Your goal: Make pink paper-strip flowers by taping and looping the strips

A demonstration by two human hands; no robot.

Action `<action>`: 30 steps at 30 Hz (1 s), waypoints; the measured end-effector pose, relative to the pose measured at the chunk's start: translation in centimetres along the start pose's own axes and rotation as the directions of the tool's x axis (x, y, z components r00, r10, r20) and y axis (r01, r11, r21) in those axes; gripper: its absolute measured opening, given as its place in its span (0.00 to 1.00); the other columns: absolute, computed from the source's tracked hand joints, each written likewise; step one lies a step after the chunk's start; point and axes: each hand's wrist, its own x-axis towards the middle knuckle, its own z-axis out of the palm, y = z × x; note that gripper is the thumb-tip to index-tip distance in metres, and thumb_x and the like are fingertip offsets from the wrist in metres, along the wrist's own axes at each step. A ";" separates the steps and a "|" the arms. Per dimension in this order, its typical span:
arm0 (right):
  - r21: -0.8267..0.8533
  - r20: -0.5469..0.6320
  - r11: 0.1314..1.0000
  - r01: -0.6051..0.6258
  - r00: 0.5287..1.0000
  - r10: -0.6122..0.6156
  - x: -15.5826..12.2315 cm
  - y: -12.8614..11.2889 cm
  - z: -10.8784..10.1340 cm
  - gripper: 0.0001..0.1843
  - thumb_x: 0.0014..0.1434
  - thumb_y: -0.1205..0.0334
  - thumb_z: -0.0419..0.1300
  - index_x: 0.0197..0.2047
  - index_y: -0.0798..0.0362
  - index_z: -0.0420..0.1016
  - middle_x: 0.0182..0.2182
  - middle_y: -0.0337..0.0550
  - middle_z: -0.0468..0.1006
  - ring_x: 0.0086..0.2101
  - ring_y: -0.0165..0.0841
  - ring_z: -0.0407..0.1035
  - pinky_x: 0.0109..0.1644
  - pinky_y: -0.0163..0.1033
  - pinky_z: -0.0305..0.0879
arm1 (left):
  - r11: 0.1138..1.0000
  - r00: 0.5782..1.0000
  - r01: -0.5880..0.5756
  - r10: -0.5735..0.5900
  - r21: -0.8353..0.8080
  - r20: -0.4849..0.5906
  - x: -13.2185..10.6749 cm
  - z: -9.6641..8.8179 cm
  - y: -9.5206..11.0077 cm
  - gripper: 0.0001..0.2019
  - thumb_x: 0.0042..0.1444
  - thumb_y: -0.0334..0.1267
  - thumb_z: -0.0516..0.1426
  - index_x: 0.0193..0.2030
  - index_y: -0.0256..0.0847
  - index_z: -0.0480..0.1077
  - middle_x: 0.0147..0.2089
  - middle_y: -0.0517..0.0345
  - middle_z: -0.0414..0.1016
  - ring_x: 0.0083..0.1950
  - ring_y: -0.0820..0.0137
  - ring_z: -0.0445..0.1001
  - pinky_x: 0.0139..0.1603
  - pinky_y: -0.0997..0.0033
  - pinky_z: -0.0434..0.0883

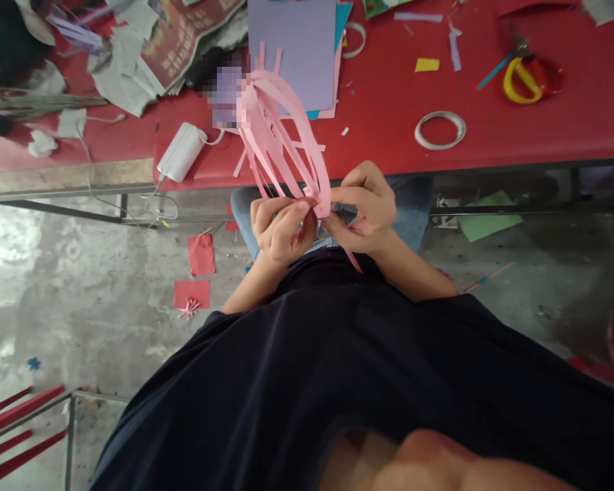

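Note:
Pink paper strips [310,140] curve in loops from a gathered top down to their near ends, just off the table's front edge. My left hand [282,227] pinches these ends from the left, thumb against the fingers. From the right, my right hand [364,208] closes thumb and forefinger on the same bundle, its other fingers curled. A tiny yellow spot shows between the fingertips; what it is I cannot tell. One loose pink strip hangs below my right hand. The far end of the bundle is partly blurred out.
On the red table [378,143] lie lilac paper sheets [297,41], a tape roll [440,130], scissors [522,80] with yellow and red handles, a white power bank [183,151] with a cable, and crumpled newspaper [125,68]. Paper scraps litter the concrete floor [107,273].

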 end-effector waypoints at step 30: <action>0.316 -0.180 0.725 -0.612 0.712 0.679 -3.3 11.0 1.6 0.22 0.68 0.34 0.70 0.37 0.41 0.73 0.30 0.32 0.72 0.28 0.31 0.62 0.35 0.45 0.66 | 0.822 0.803 0.521 -0.383 -0.227 0.457 -3.4 10.7 -2.8 0.33 0.77 0.71 0.43 0.71 0.50 0.66 0.70 0.46 0.74 0.68 0.58 0.74 0.63 0.45 0.78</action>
